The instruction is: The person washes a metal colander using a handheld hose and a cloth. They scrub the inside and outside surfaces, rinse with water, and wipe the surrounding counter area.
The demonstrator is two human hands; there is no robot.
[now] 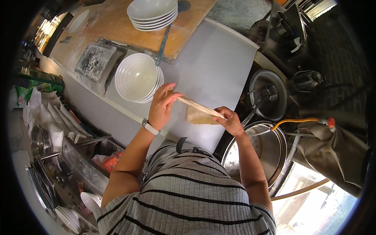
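Observation:
A soft, cream-coloured strip (201, 106) is stretched between my hands, above the grey counter. I cannot tell whether it is dough or cloth. My left hand (164, 102), with a watch at the wrist, pinches its upper left end between thumb and fingers. Its lower right end is gripped by my right hand (229, 119). Beneath the strip shows a thin beige piece (201, 116); whether it hangs from the strip or lies on the counter is unclear. Just left of my left hand stands a stack of white bowls (136, 77).
More white bowls (152, 10) sit on the floury wooden board (191, 26), beside a long-handled tool (163, 47). A flour-dusted flat-topped device (95, 63) stands left. On my right are a basin with a ladle (268, 92) and a large metal pot (271, 147) with a perforated insert.

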